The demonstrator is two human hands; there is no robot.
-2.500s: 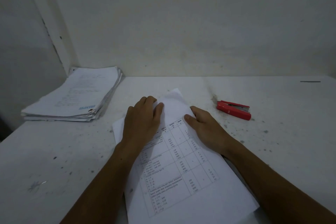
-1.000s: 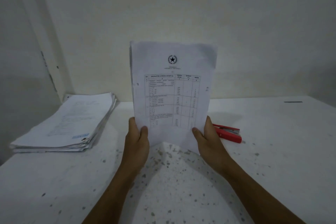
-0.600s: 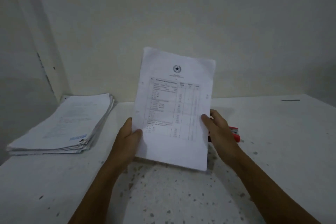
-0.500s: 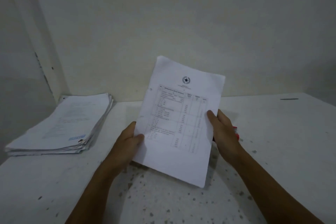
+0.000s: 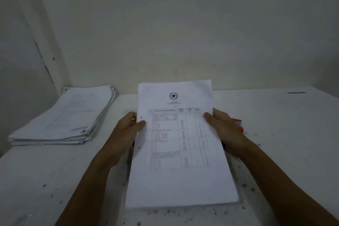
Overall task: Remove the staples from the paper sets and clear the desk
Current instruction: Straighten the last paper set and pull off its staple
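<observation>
A white paper set (image 5: 179, 145) with a star emblem and a printed table is held over the desk, lying nearly flat with its top edge pointing away from me. My left hand (image 5: 128, 130) grips its left edge, thumb on top. My right hand (image 5: 223, 128) grips its right edge, thumb on the page. A red stapler (image 5: 238, 124) peeks out behind my right hand, mostly hidden. No staple can be made out on the sheets.
A thick pile of papers (image 5: 67, 115) lies at the back left of the white speckled desk (image 5: 284, 143), near the wall corner. A dark thin mark (image 5: 296, 93) sits at the far right of the desk.
The paper set was lifted off the desk, held upright, then tilted and lowered to nearly flat. Both hands shifted up to grip its side edges.
</observation>
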